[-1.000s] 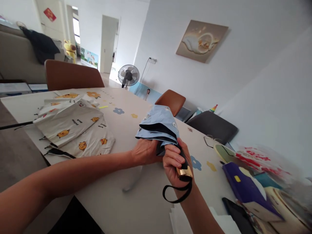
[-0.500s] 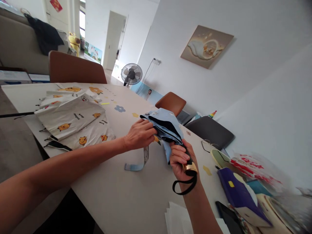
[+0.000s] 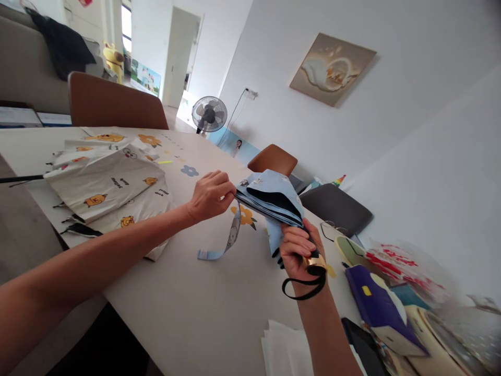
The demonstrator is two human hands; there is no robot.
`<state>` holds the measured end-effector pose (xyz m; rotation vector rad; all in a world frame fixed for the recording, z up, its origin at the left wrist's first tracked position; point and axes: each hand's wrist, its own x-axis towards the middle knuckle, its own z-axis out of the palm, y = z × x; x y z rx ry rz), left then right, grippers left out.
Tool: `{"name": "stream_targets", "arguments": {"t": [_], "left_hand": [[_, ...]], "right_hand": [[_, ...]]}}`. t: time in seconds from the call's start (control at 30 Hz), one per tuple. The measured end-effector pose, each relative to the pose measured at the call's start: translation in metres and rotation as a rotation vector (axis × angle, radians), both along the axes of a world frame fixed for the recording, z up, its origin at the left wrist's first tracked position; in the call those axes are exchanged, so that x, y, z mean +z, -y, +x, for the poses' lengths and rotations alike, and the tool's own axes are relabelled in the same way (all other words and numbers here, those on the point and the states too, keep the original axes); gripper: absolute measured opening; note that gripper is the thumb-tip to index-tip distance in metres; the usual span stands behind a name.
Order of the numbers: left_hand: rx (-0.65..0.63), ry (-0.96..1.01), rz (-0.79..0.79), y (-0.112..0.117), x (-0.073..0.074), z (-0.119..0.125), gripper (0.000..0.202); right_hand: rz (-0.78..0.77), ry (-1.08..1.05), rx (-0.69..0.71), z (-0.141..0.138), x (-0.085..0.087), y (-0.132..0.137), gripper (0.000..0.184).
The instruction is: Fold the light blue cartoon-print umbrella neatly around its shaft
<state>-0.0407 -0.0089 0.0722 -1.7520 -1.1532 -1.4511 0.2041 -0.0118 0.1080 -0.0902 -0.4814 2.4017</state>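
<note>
Well, in the head view I see the right hand [image 3: 298, 248] gripping the blue umbrella [image 3: 274, 184] by its gold-banded handle [image 3: 315, 265] above the table [image 3: 195, 313]; the left hand [image 3: 213, 196] pinches the umbrella's folded edge, a strap [image 3: 233, 232] dangling beneath. Farther left lies a cream umbrella [image 3: 107, 183].

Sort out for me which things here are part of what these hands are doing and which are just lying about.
In the work:
- light-blue umbrella, cloth pinched by the left hand
- its gold-banded handle, gripped by the right hand
- its dangling strap

Apparently just lying about:
- duck-print umbrella
- purple case
- white papers
- plastic bag
</note>
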Motion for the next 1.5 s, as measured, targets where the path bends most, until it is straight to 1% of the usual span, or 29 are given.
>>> {"name": "stream_targets", "arguments": {"t": [0.07, 0.13, 0.17, 0.23, 0.27, 0.33, 0.4, 0.43, 0.5, 0.57, 0.63, 0.67, 0.8, 0.9, 0.97, 1.07, 1.2, 1.27, 1.37, 1.5], "left_hand": [[0.003, -0.096, -0.043, -0.006, -0.009, -0.005, 0.015], [0.022, -0.121, -0.105, -0.011, -0.016, -0.009, 0.016], [0.04, -0.089, -0.137, -0.012, -0.018, -0.01, 0.018], [0.063, 0.034, -0.181, -0.011, -0.019, -0.006, 0.018], [0.05, 0.09, -0.196, -0.008, -0.018, -0.002, 0.018], [-0.044, 0.121, -0.239, 0.003, -0.014, 0.015, 0.014], [-0.188, 0.035, -0.31, 0.017, -0.011, 0.036, 0.011], [-0.229, -0.003, -0.336, 0.024, -0.009, 0.046, 0.015], [-0.247, -0.01, -0.343, 0.033, -0.004, 0.06, 0.027], [-0.241, 0.049, -0.326, 0.035, 0.003, 0.063, 0.032], [-0.27, 0.044, -0.343, 0.031, 0.01, 0.056, 0.04], [-0.297, -0.008, -0.369, 0.027, 0.014, 0.05, 0.047], [-0.397, -0.347, -0.496, 0.009, 0.026, 0.035, 0.075], [-0.442, -0.515, -0.54, -0.005, 0.036, 0.033, 0.083], [-0.482, -0.601, -0.562, -0.013, 0.047, 0.035, 0.08], [-0.526, -0.675, -0.592, -0.02, 0.067, 0.041, 0.067], [-0.511, -0.73, -0.582, -0.019, 0.095, 0.051, 0.046], [-0.503, -0.76, -0.553, -0.016, 0.106, 0.056, 0.038], [-0.513, -0.776, -0.486, -0.013, 0.119, 0.062, 0.025], [-0.489, -0.809, -0.457, -0.014, 0.127, 0.068, 0.018]], "right_hand": [[0.001, -0.005, -0.049, 0.002, 0.004, 0.002, 0.022], [0.001, -0.004, -0.107, 0.005, 0.008, 0.004, 0.022], [0.003, -0.001, -0.129, 0.007, 0.01, 0.005, 0.023], [0.01, 0.015, -0.147, 0.009, 0.011, 0.006, 0.024], [0.018, 0.022, -0.138, 0.009, 0.011, 0.007, 0.025], [0.031, 0.034, -0.108, 0.007, 0.009, 0.008, 0.026], [0.035, 0.05, -0.085, 0.002, 0.007, 0.01, 0.027], [0.032, 0.062, -0.083, -0.001, 0.006, 0.011, 0.027], [0.022, 0.104, -0.09, -0.007, 0.005, 0.013, 0.027], [0.018, 0.191, -0.082, -0.013, 0.004, 0.016, 0.029], [0.026, 0.335, -0.059, -0.017, 0.005, 0.019, 0.031], [0.035, 0.417, -0.043, -0.019, 0.005, 0.021, 0.033], [0.101, 0.691, 0.011, -0.025, 0.007, 0.025, 0.036], [0.153, 0.794, 0.018, -0.027, 0.01, 0.026, 0.036], [0.175, 0.822, 0.01, -0.025, 0.013, 0.026, 0.036], [0.211, 0.857, 0.006, -0.02, 0.02, 0.026, 0.035], [0.265, 0.874, 0.027, -0.014, 0.034, 0.031, 0.036], [0.307, 0.88, 0.015, -0.012, 0.041, 0.035, 0.036], [0.354, 0.919, -0.016, -0.009, 0.048, 0.04, 0.036], [0.325, 0.932, -0.112, -0.01, 0.05, 0.044, 0.029]]}}
